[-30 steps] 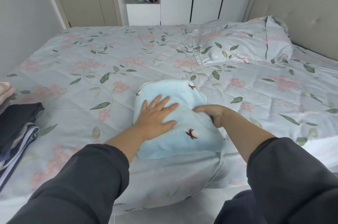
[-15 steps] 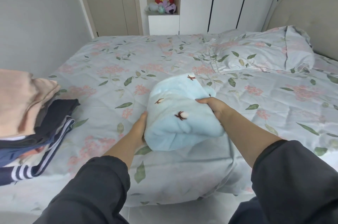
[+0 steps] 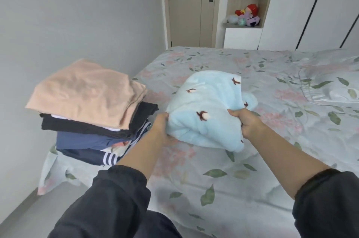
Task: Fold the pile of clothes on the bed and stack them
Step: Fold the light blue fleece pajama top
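Left hand (image 3: 161, 128) and right hand (image 3: 247, 121) are gripping the blue bundle (image 3: 206, 109), bringing it nearer the stack (image 3: 87, 109).

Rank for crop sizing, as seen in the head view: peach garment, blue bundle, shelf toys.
Largest, about alike, so unranked: peach garment, blue bundle.
Smallest: shelf toys, though farthest from the camera.
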A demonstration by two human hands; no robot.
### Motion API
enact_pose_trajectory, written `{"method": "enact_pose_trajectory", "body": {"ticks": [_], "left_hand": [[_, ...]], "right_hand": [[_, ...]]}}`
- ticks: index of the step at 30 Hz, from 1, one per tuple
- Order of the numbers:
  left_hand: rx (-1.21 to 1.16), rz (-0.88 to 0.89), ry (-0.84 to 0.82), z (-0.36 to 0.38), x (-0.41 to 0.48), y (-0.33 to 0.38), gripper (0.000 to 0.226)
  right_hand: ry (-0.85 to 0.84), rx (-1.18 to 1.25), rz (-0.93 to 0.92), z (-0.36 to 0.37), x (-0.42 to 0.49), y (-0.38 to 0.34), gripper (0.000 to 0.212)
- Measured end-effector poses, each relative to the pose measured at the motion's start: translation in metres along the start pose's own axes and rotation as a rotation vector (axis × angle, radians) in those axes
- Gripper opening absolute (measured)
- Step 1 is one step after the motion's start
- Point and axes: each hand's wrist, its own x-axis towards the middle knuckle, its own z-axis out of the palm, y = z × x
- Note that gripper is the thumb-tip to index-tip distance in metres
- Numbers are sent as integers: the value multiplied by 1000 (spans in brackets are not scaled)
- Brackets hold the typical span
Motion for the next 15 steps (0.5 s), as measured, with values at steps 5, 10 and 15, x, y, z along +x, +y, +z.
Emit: {"method": "enact_pose_trajectory", "body": {"ticks": [5, 10, 15], "left_hand": [[717, 1035, 421, -21, -22, 30, 58], [1578, 778, 256, -28, 17, 28, 51], [1984, 665, 264, -40, 58, -11, 67]], "right_hand": [[-137, 17, 81, 36, 27, 49, 34], [-100, -176, 234, 56, 45, 107, 33], [342, -766, -193, 61, 47, 96, 65]]}}
